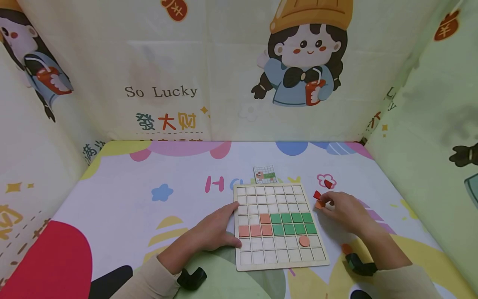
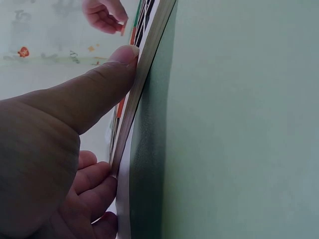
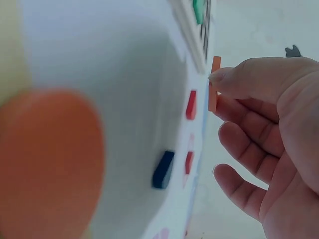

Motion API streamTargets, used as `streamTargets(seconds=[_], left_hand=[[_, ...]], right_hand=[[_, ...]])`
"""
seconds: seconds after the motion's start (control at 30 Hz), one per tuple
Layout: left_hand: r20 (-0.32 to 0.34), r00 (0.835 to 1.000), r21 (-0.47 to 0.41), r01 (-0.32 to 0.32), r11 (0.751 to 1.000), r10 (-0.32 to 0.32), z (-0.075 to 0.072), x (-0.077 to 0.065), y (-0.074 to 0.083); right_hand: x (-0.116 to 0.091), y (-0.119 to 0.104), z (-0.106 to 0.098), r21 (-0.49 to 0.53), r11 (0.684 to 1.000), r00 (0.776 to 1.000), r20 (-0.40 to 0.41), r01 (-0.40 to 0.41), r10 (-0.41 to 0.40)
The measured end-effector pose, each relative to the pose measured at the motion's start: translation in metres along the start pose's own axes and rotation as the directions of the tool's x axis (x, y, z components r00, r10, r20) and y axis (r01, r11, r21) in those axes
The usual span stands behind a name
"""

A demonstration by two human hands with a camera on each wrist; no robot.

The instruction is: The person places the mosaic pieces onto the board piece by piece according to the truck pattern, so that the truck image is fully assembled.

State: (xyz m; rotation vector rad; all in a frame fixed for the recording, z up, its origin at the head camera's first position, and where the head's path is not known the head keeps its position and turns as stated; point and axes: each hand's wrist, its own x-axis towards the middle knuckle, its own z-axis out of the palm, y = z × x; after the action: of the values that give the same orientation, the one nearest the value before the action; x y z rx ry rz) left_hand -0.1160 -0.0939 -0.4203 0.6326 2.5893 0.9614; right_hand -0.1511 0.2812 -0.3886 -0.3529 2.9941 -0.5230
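A pale wooden grid board [image 1: 263, 257] carries green square tiles [image 1: 286, 218], salmon-orange square tiles [image 1: 255, 231] and a round orange piece [image 1: 304, 241] in a lower row. My left hand [image 1: 210, 229] rests along its left edge, thumb and fingertips touching the rim. Right of the board, my right hand [image 1: 343, 211] pinches a flat orange tile [image 3: 213, 87] between thumb and finger; in the right wrist view the tile appears edge-on, its outline unclear. Red pieces [image 1: 328, 184] lie near that hand.
A small pattern card [image 1: 265, 175] with a gridded picture lies behind the board. One orange disc [image 1: 346, 248] sits right of the board, near my right wrist. A dark blue piece [image 3: 163, 169] shows in the right wrist view. Printed cloth walls [image 1: 231, 74] stand around the table.
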Motion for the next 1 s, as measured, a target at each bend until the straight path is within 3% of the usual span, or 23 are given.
streamTargets(seconds=[0.2,0.57,0.8,1.0], left_hand=[[-0.002,1.0,0.005,-0.003,1.0,0.003,0.0,0.0,0.0],[0.012,1.0,-0.003,0.015,1.0,-0.014,0.0,0.0,0.002],[0.005,1.0,0.001,0.014,1.0,-0.014,0.0,0.0,0.001],[0.005,1.0,0.002,0.019,1.0,-0.02,0.0,0.0,0.001]], right_hand=[[0.001,-0.013,-0.001,-0.001,0.997,0.996,-0.03,0.078,-0.078],[0.009,-0.039,0.001,-0.009,0.989,0.989,-0.021,0.147,-0.147],[0.018,-0.054,0.003,-0.033,0.974,0.973,-0.034,0.226,-0.227],[0.026,-0.068,0.007,-0.022,0.974,0.975,-0.01,0.223,-0.224]])
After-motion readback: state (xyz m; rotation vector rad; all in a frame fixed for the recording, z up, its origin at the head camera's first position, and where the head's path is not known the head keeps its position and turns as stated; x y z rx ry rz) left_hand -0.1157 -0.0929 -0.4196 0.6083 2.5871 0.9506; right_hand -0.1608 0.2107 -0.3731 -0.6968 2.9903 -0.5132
